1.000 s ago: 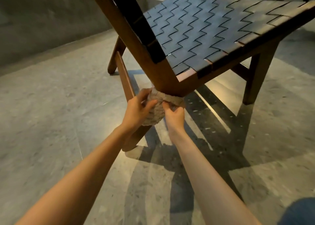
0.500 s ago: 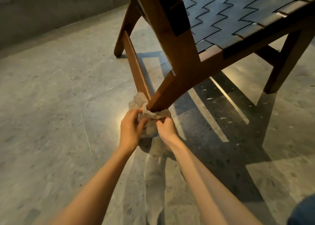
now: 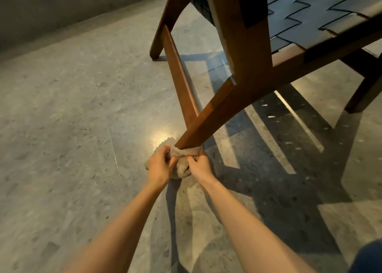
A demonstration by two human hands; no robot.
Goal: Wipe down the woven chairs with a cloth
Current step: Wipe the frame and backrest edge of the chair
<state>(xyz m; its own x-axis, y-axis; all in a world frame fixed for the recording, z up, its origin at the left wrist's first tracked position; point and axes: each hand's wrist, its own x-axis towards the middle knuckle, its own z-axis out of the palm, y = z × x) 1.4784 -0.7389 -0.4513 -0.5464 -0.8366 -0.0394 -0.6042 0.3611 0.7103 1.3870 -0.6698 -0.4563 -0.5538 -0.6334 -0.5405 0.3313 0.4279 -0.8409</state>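
A wooden chair with a dark woven seat fills the upper right. Its near brown leg slants down to the floor in the middle of the view. A beige cloth is wrapped round the foot of that leg, just above the floor. My left hand grips the cloth on the left side and my right hand grips it on the right. The foot of the leg is hidden by the cloth and my fingers.
A low wooden stretcher runs from the near leg back to the far left leg. Another chair leg stands at the right. The floor is speckled grey stone, with a grey wall at the far left.
Both hands have slid the cloth down the chair leg, from just under the seat corner to the foot near the floor. The view has dropped with them.
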